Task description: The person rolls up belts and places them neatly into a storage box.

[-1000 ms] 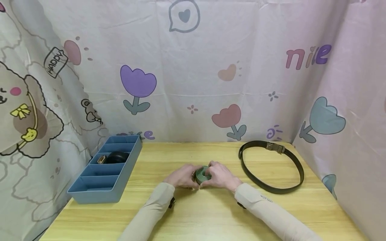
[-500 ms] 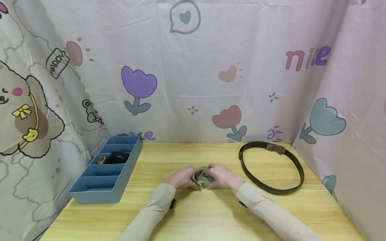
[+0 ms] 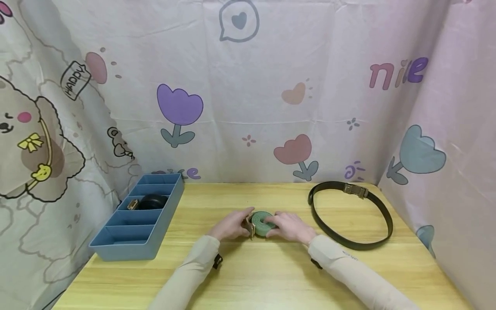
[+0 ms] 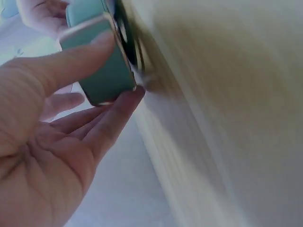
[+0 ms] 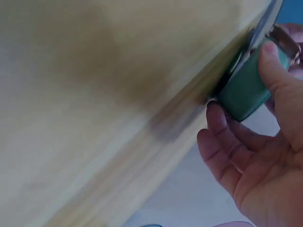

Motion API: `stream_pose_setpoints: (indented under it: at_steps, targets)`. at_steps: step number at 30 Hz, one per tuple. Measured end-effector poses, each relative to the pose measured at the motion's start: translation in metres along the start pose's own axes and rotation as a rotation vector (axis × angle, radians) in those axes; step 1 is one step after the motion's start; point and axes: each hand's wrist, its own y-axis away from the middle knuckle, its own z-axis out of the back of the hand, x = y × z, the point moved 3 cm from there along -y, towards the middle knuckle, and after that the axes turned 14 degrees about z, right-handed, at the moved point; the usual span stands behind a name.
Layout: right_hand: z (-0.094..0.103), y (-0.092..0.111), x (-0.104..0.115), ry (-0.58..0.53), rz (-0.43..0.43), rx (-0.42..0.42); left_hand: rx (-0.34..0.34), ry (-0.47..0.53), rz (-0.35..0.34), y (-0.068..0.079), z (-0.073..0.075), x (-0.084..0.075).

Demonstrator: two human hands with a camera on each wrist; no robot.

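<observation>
A green belt (image 3: 261, 224) is rolled into a tight coil that stands on the table in the head view. Its gold-rimmed buckle (image 3: 248, 225) sticks out at the coil's left side. My left hand (image 3: 230, 225) pinches that buckle end; in the left wrist view the thumb lies across the gold-edged green face (image 4: 106, 78), with fingers beneath. From the other side my right hand (image 3: 291, 226) grips the roll, a finger at its centre. The right wrist view shows the thumb on the green band (image 5: 244, 94) and fingertips at its lower edge.
On the left stands a blue divided box (image 3: 162, 232), with a rolled black belt (image 3: 153, 201) in one compartment. A black belt (image 3: 358, 246) lies in an open loop on the right of the wooden table (image 3: 267, 275). Printed cloth (image 3: 248, 107) hangs behind.
The left hand has shifted slightly left, and a gap shows between buckle and coil. More of the green coil is visible. The right hand has moved slightly right, still gripping.
</observation>
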Motion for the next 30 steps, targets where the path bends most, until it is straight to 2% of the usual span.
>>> stream_pose_setpoints:
  at_steps: [4, 8, 15, 17, 20, 24, 30]
  targets:
    - [-0.006, -0.001, -0.001, -0.078, -0.078, -0.027, -0.016, 0.106, 0.025, 0.001, 0.000, 0.004]
    - [-0.007, -0.003, -0.004, -0.210, -0.169, -0.044, -0.032, 0.188, 0.033, 0.001, -0.003, 0.008]
    - [-0.005, -0.003, -0.007, -0.543, -0.277, -0.053, -0.043, 0.231, 0.076, 0.002, 0.001, 0.005]
    - [-0.006, -0.002, -0.008, -0.644, -0.309, -0.080, -0.040, 0.204, 0.085, 0.001, 0.001, 0.004]
    - [-0.009, -0.002, -0.008, -0.778, -0.355, -0.121, -0.055, 0.111, 0.074, 0.000, -0.002, -0.001]
    - [-0.010, -0.007, -0.002, -0.901, -0.382, -0.159, -0.124, 0.025, 0.069, -0.002, -0.007, -0.010]
    - [-0.007, -0.018, 0.010, -0.951, -0.427, -0.239, -0.259, -0.050, 0.044, -0.008, -0.013, -0.021]
